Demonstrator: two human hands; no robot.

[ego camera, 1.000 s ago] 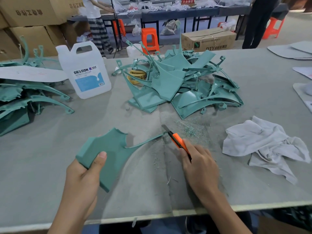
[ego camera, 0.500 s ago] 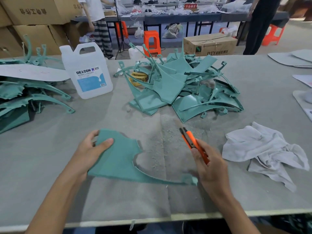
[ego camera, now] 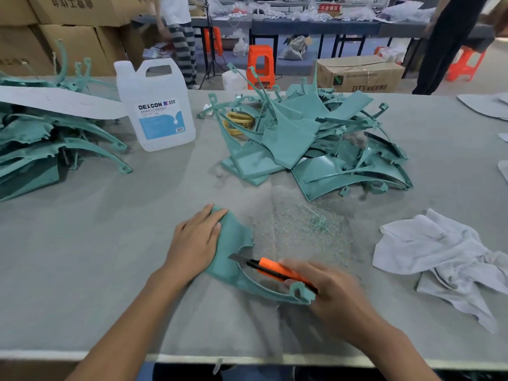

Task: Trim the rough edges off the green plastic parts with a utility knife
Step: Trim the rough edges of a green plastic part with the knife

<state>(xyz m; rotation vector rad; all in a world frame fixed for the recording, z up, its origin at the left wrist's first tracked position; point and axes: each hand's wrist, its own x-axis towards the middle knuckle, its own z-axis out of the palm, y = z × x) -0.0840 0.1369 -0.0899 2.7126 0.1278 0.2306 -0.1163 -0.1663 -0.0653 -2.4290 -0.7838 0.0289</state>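
One green plastic part (ego camera: 233, 266) lies flat on the grey table (ego camera: 82, 270) in front of me, its thin curved arm running right to a hooked end. My left hand (ego camera: 196, 240) presses down on its broad left side, fingers flat. My right hand (ego camera: 330, 292) grips an orange utility knife (ego camera: 277, 270). The blade points left and touches the inner edge of the part where the arm begins. A big heap of green parts (ego camera: 310, 144) sits behind, and another stack of green parts (ego camera: 41, 149) lies far left.
A white DEXCON jug (ego camera: 156, 105) stands at the back left of centre. A crumpled white cloth (ego camera: 445, 257) lies to the right. Green shavings (ego camera: 316, 224) litter the middle. Cardboard boxes (ego camera: 360, 74), orange stools and standing people are beyond the table.
My left hand turned the part and laid it flat, moving it right. My right hand swung the knife down and left, so the blade now meets the part's inner edge.
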